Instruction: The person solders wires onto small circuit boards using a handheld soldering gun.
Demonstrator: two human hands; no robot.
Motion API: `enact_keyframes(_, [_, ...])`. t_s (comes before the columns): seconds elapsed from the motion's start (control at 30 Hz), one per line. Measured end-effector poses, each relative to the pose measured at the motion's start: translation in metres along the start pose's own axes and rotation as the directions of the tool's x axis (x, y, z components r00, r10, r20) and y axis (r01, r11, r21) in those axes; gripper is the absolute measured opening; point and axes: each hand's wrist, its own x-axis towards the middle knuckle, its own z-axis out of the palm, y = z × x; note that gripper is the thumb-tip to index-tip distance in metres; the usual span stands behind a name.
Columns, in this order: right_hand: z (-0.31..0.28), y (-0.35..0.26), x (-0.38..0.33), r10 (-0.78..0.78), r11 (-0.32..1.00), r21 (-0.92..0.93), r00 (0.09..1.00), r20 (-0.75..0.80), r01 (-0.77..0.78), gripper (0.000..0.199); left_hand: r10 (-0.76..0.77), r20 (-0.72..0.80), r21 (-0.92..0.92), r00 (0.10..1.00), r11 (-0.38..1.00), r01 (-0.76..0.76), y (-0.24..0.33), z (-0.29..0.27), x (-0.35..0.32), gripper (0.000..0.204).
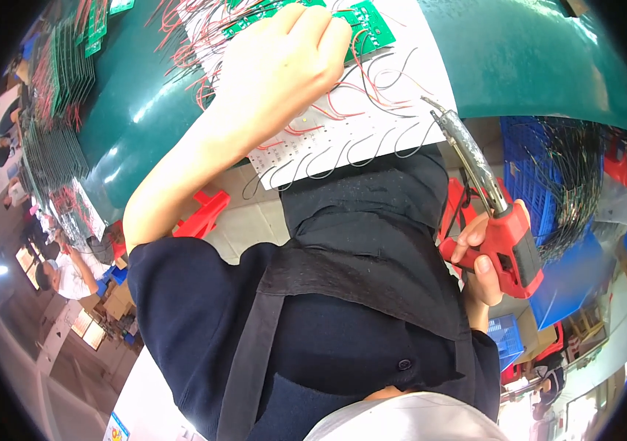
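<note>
My left hand [287, 59] lies curled over green circuit boards [373, 31] at the top of the view. Its fingers are bent closed, and the fingertips are hidden behind the knuckles, so what they grip cannot be seen. Thin red and black wires [343, 115] trail from the boards over a white sheet [425, 77]. On the right, my right hand [484, 279] is closed around the handle of a red and black soldering gun [517, 253]. The gun's metal tip points up and left, over the sheet's right edge, apart from the boards.
A green tabletop [526, 66] lies under the sheet. Stacked boards with wires [67, 70] stand at the far left. Blue crates [523, 173] with a bundle of dark wires [570, 176] are at the right. A red stool [203, 213] shows below the table; people sit in the background.
</note>
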Motion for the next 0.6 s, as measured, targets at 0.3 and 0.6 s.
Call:
enact_keyframes(0.3, [0.005, 0.001, 0.000, -0.019, 1.000, -0.008, 1.000, -0.005, 0.019, 0.067, -0.213, 0.283, -0.617, 0.935, 0.705, 0.348, -0.007, -0.007, -0.028, 0.009])
enact_keyframes(0.6, [-0.003, -0.008, -0.003, 0.113, 0.993, 0.016, 0.988, 0.100, -0.115, 0.058, -0.205, 0.239, -0.844, 0.949, 0.440, 0.308, 0.016, -0.007, -0.059, 0.021])
